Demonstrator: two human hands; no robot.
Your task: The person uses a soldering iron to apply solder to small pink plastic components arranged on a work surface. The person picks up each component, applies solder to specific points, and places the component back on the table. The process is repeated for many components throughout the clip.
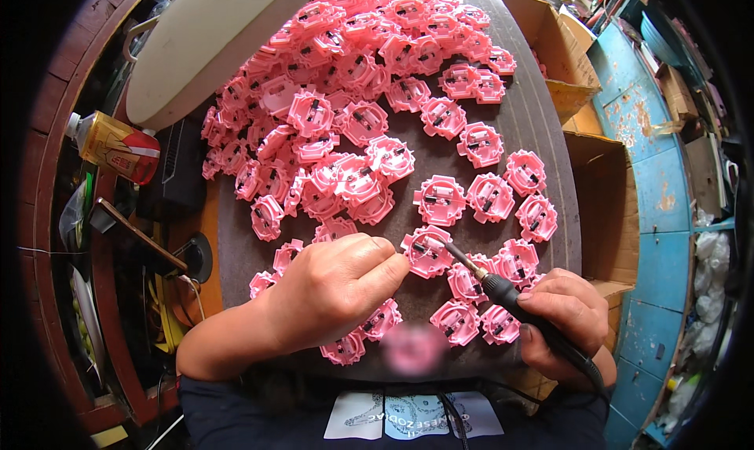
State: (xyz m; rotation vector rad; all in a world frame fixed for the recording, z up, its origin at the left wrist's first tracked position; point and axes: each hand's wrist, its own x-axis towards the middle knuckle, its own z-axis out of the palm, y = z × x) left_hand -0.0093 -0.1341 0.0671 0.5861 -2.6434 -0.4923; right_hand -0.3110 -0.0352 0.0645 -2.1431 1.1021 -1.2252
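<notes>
My left hand (338, 285) pinches the left edge of a pink plastic part (428, 251) lying on the dark grey work mat (542, 120). My right hand (561, 316) grips a black soldering iron (514, 301) like a pen. Its metal tip rests on the middle of that same pink part. Several more pink parts lie close around both hands, some partly hidden under my left palm.
A large heap of pink parts (345, 96) fills the far half of the mat. A white lamp shade (204, 42) hangs at upper left. A can (118, 145) lies at left, near cables and a black box (179, 167). Cardboard boxes (605, 199) stand at right.
</notes>
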